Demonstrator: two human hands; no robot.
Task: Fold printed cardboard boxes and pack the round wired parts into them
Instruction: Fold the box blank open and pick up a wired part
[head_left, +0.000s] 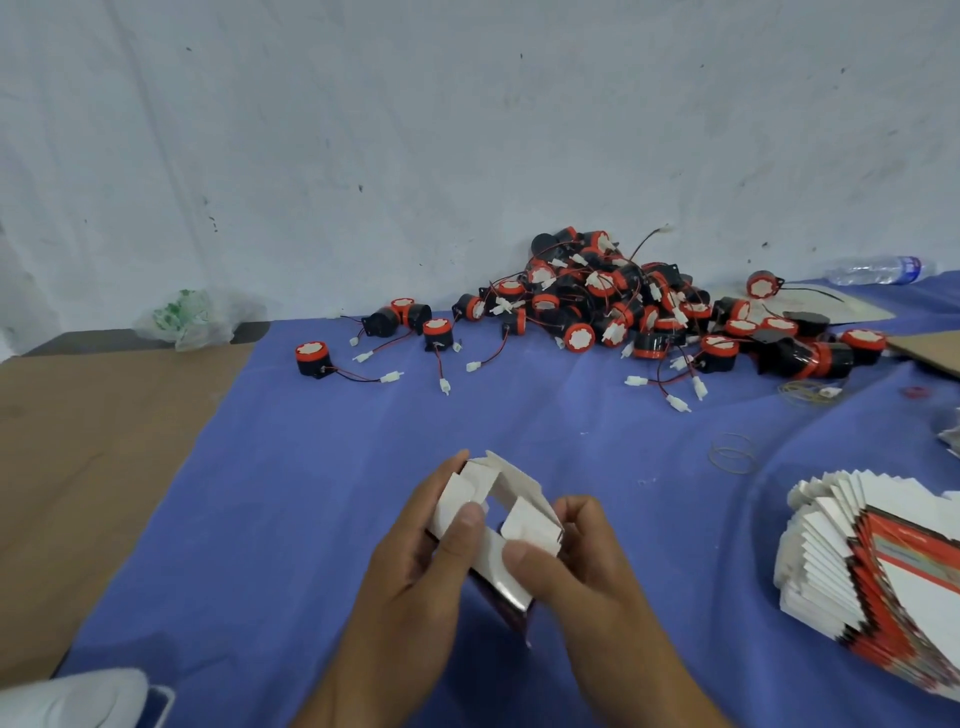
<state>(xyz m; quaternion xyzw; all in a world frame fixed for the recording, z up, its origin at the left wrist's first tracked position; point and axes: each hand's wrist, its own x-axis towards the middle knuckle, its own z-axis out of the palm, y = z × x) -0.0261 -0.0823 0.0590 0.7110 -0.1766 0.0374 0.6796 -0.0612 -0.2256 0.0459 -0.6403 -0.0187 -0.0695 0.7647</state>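
Blue cloth, spread over most of the table; bare brown tabletop is seen at the left.

Item 1: one printed cardboard box, partly folded, with white end flaps standing open. It is held above the near middle of the cloth. It is gripped by the left hand, whose fingers are curled round its left side and whose thumb is pressed on a flap. It is also gripped by the right hand, with the thumb laid on the near flap and the fingers curled behind the right side.

Item 2: a heap of round wired parts, black with red caps and white plugs, piled far right of centre against the white wall. One stray part is set apart at the heap's left.

Item 3: a fanned stack of flat boxes, placed near right.

Sundries: rubber bands between heap and stack; a water bottle, laid down far right; a plastic bag, far left.
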